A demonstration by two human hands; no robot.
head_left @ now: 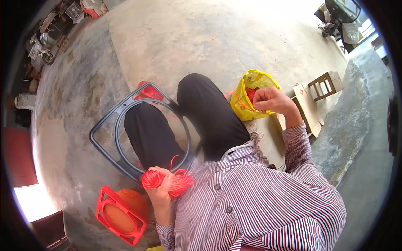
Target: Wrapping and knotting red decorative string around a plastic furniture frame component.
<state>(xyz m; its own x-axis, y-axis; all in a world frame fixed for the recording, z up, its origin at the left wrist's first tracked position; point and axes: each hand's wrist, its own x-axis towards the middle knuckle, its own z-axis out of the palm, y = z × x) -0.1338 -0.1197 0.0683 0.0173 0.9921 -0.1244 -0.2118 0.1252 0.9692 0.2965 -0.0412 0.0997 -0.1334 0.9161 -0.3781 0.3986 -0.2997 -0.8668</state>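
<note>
My left hand (pixel 161 188) is wrapped round a bundle of red cord (pixel 178 185) in front of my chest. Just beyond it, a dark grey plastic frame (pixel 109 146) with a large round opening lies over my left thigh. My right hand (pixel 270 100) is raised at the near rim of a yellow bucket-like container (pixel 238 99), its fingers curled closed. Whatever those fingers may hold is hidden. Red material (pixel 251 94) shows inside the container, and a thin red-orange strand hangs over its rim.
A red plastic stool-like piece (pixel 121 215) lies at lower left. Another red object (pixel 149 92) sits on the floor beyond my left knee. To the right are a wooden board (pixel 306 106) and a small wooden stool (pixel 326 85). Vehicles and clutter line the far edges.
</note>
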